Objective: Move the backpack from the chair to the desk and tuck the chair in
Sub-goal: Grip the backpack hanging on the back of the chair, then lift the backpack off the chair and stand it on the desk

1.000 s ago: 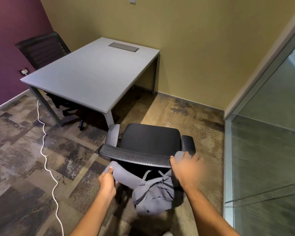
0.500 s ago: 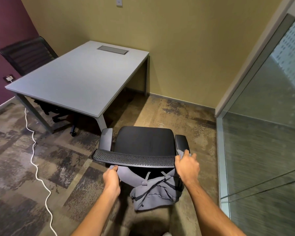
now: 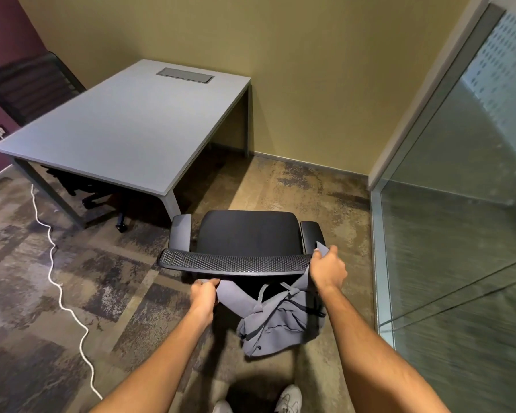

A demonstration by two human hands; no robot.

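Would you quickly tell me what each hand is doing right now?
Left hand: closed on a strap of the grey fabric backpack.
Right hand: closed on its other strap.

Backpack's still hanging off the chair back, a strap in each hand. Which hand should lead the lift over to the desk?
Left, probably. The left hand grips the strap nearer the desk; the right hand is by the far armrest, beside the glass wall.

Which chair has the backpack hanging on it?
The near chair, by the hands; the backpack hangs behind its backrest. The far chair is tucked behind the desk.
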